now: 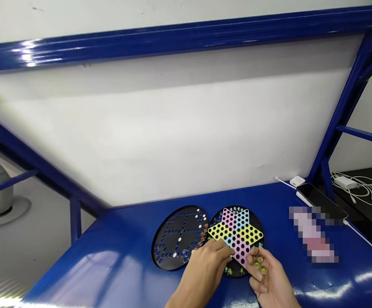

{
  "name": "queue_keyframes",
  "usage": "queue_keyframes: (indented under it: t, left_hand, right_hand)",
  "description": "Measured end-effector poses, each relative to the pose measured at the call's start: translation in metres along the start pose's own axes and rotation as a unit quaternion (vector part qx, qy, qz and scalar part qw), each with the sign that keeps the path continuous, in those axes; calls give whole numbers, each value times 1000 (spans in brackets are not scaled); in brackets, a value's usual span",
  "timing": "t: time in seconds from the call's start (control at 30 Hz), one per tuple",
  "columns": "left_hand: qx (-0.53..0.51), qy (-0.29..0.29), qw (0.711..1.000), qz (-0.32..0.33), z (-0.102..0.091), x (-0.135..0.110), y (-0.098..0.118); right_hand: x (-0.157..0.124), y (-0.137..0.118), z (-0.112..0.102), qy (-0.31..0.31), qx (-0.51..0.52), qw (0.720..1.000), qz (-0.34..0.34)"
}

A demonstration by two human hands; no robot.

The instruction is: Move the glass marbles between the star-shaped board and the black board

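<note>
A round black Chinese checkers board [234,241] lies on the blue table, its star marked in pink, light blue and yellow points with dark holes. My left hand [207,263] reaches over the board's lower left part, fingers bent together near the pink lower point; whatever the fingertips hold is hidden. Beside the board's right edge, my right hand [271,273] is turned palm up with fingers curled around several yellow-green marbles [257,264]. Around the star, several more marbles [230,271] sit in the rim. To the left, touching it, is a second round black board [166,244] with small pieces.
A pixelated item [312,235] lies right of the boards. Behind it are a black phone [320,201] with a white cable and a white charger [297,181]. A white panel [173,128] and blue metal frame [186,40] stand behind the table [115,248].
</note>
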State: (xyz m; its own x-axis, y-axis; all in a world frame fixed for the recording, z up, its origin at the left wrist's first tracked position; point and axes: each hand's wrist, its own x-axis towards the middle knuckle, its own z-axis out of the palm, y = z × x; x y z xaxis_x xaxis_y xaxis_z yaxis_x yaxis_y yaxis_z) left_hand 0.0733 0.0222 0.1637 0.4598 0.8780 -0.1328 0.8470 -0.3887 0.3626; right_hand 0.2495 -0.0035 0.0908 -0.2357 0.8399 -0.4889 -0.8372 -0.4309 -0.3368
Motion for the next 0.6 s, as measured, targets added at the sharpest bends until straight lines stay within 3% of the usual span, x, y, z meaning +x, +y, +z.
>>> queue_keyframes:
  t: [0.1, 0.2, 0.43, 0.6]
  left_hand:
    - [41, -76, 996, 25, 5, 1, -13]
    - [90, -113, 988, 53, 12, 10, -16]
    - [175, -102, 971, 124, 14, 18, -13]
    - [207, -98, 964, 132, 20, 18, -11]
  right_hand:
    - [-5, -10, -3, 36, 24, 999, -26]
    - [-7, -14, -4, 55, 32, 998, -28]
    - [-6, -11, -6, 32, 15, 999, -7]
    - [-5, -10, -8, -3, -9, 1000, -3]
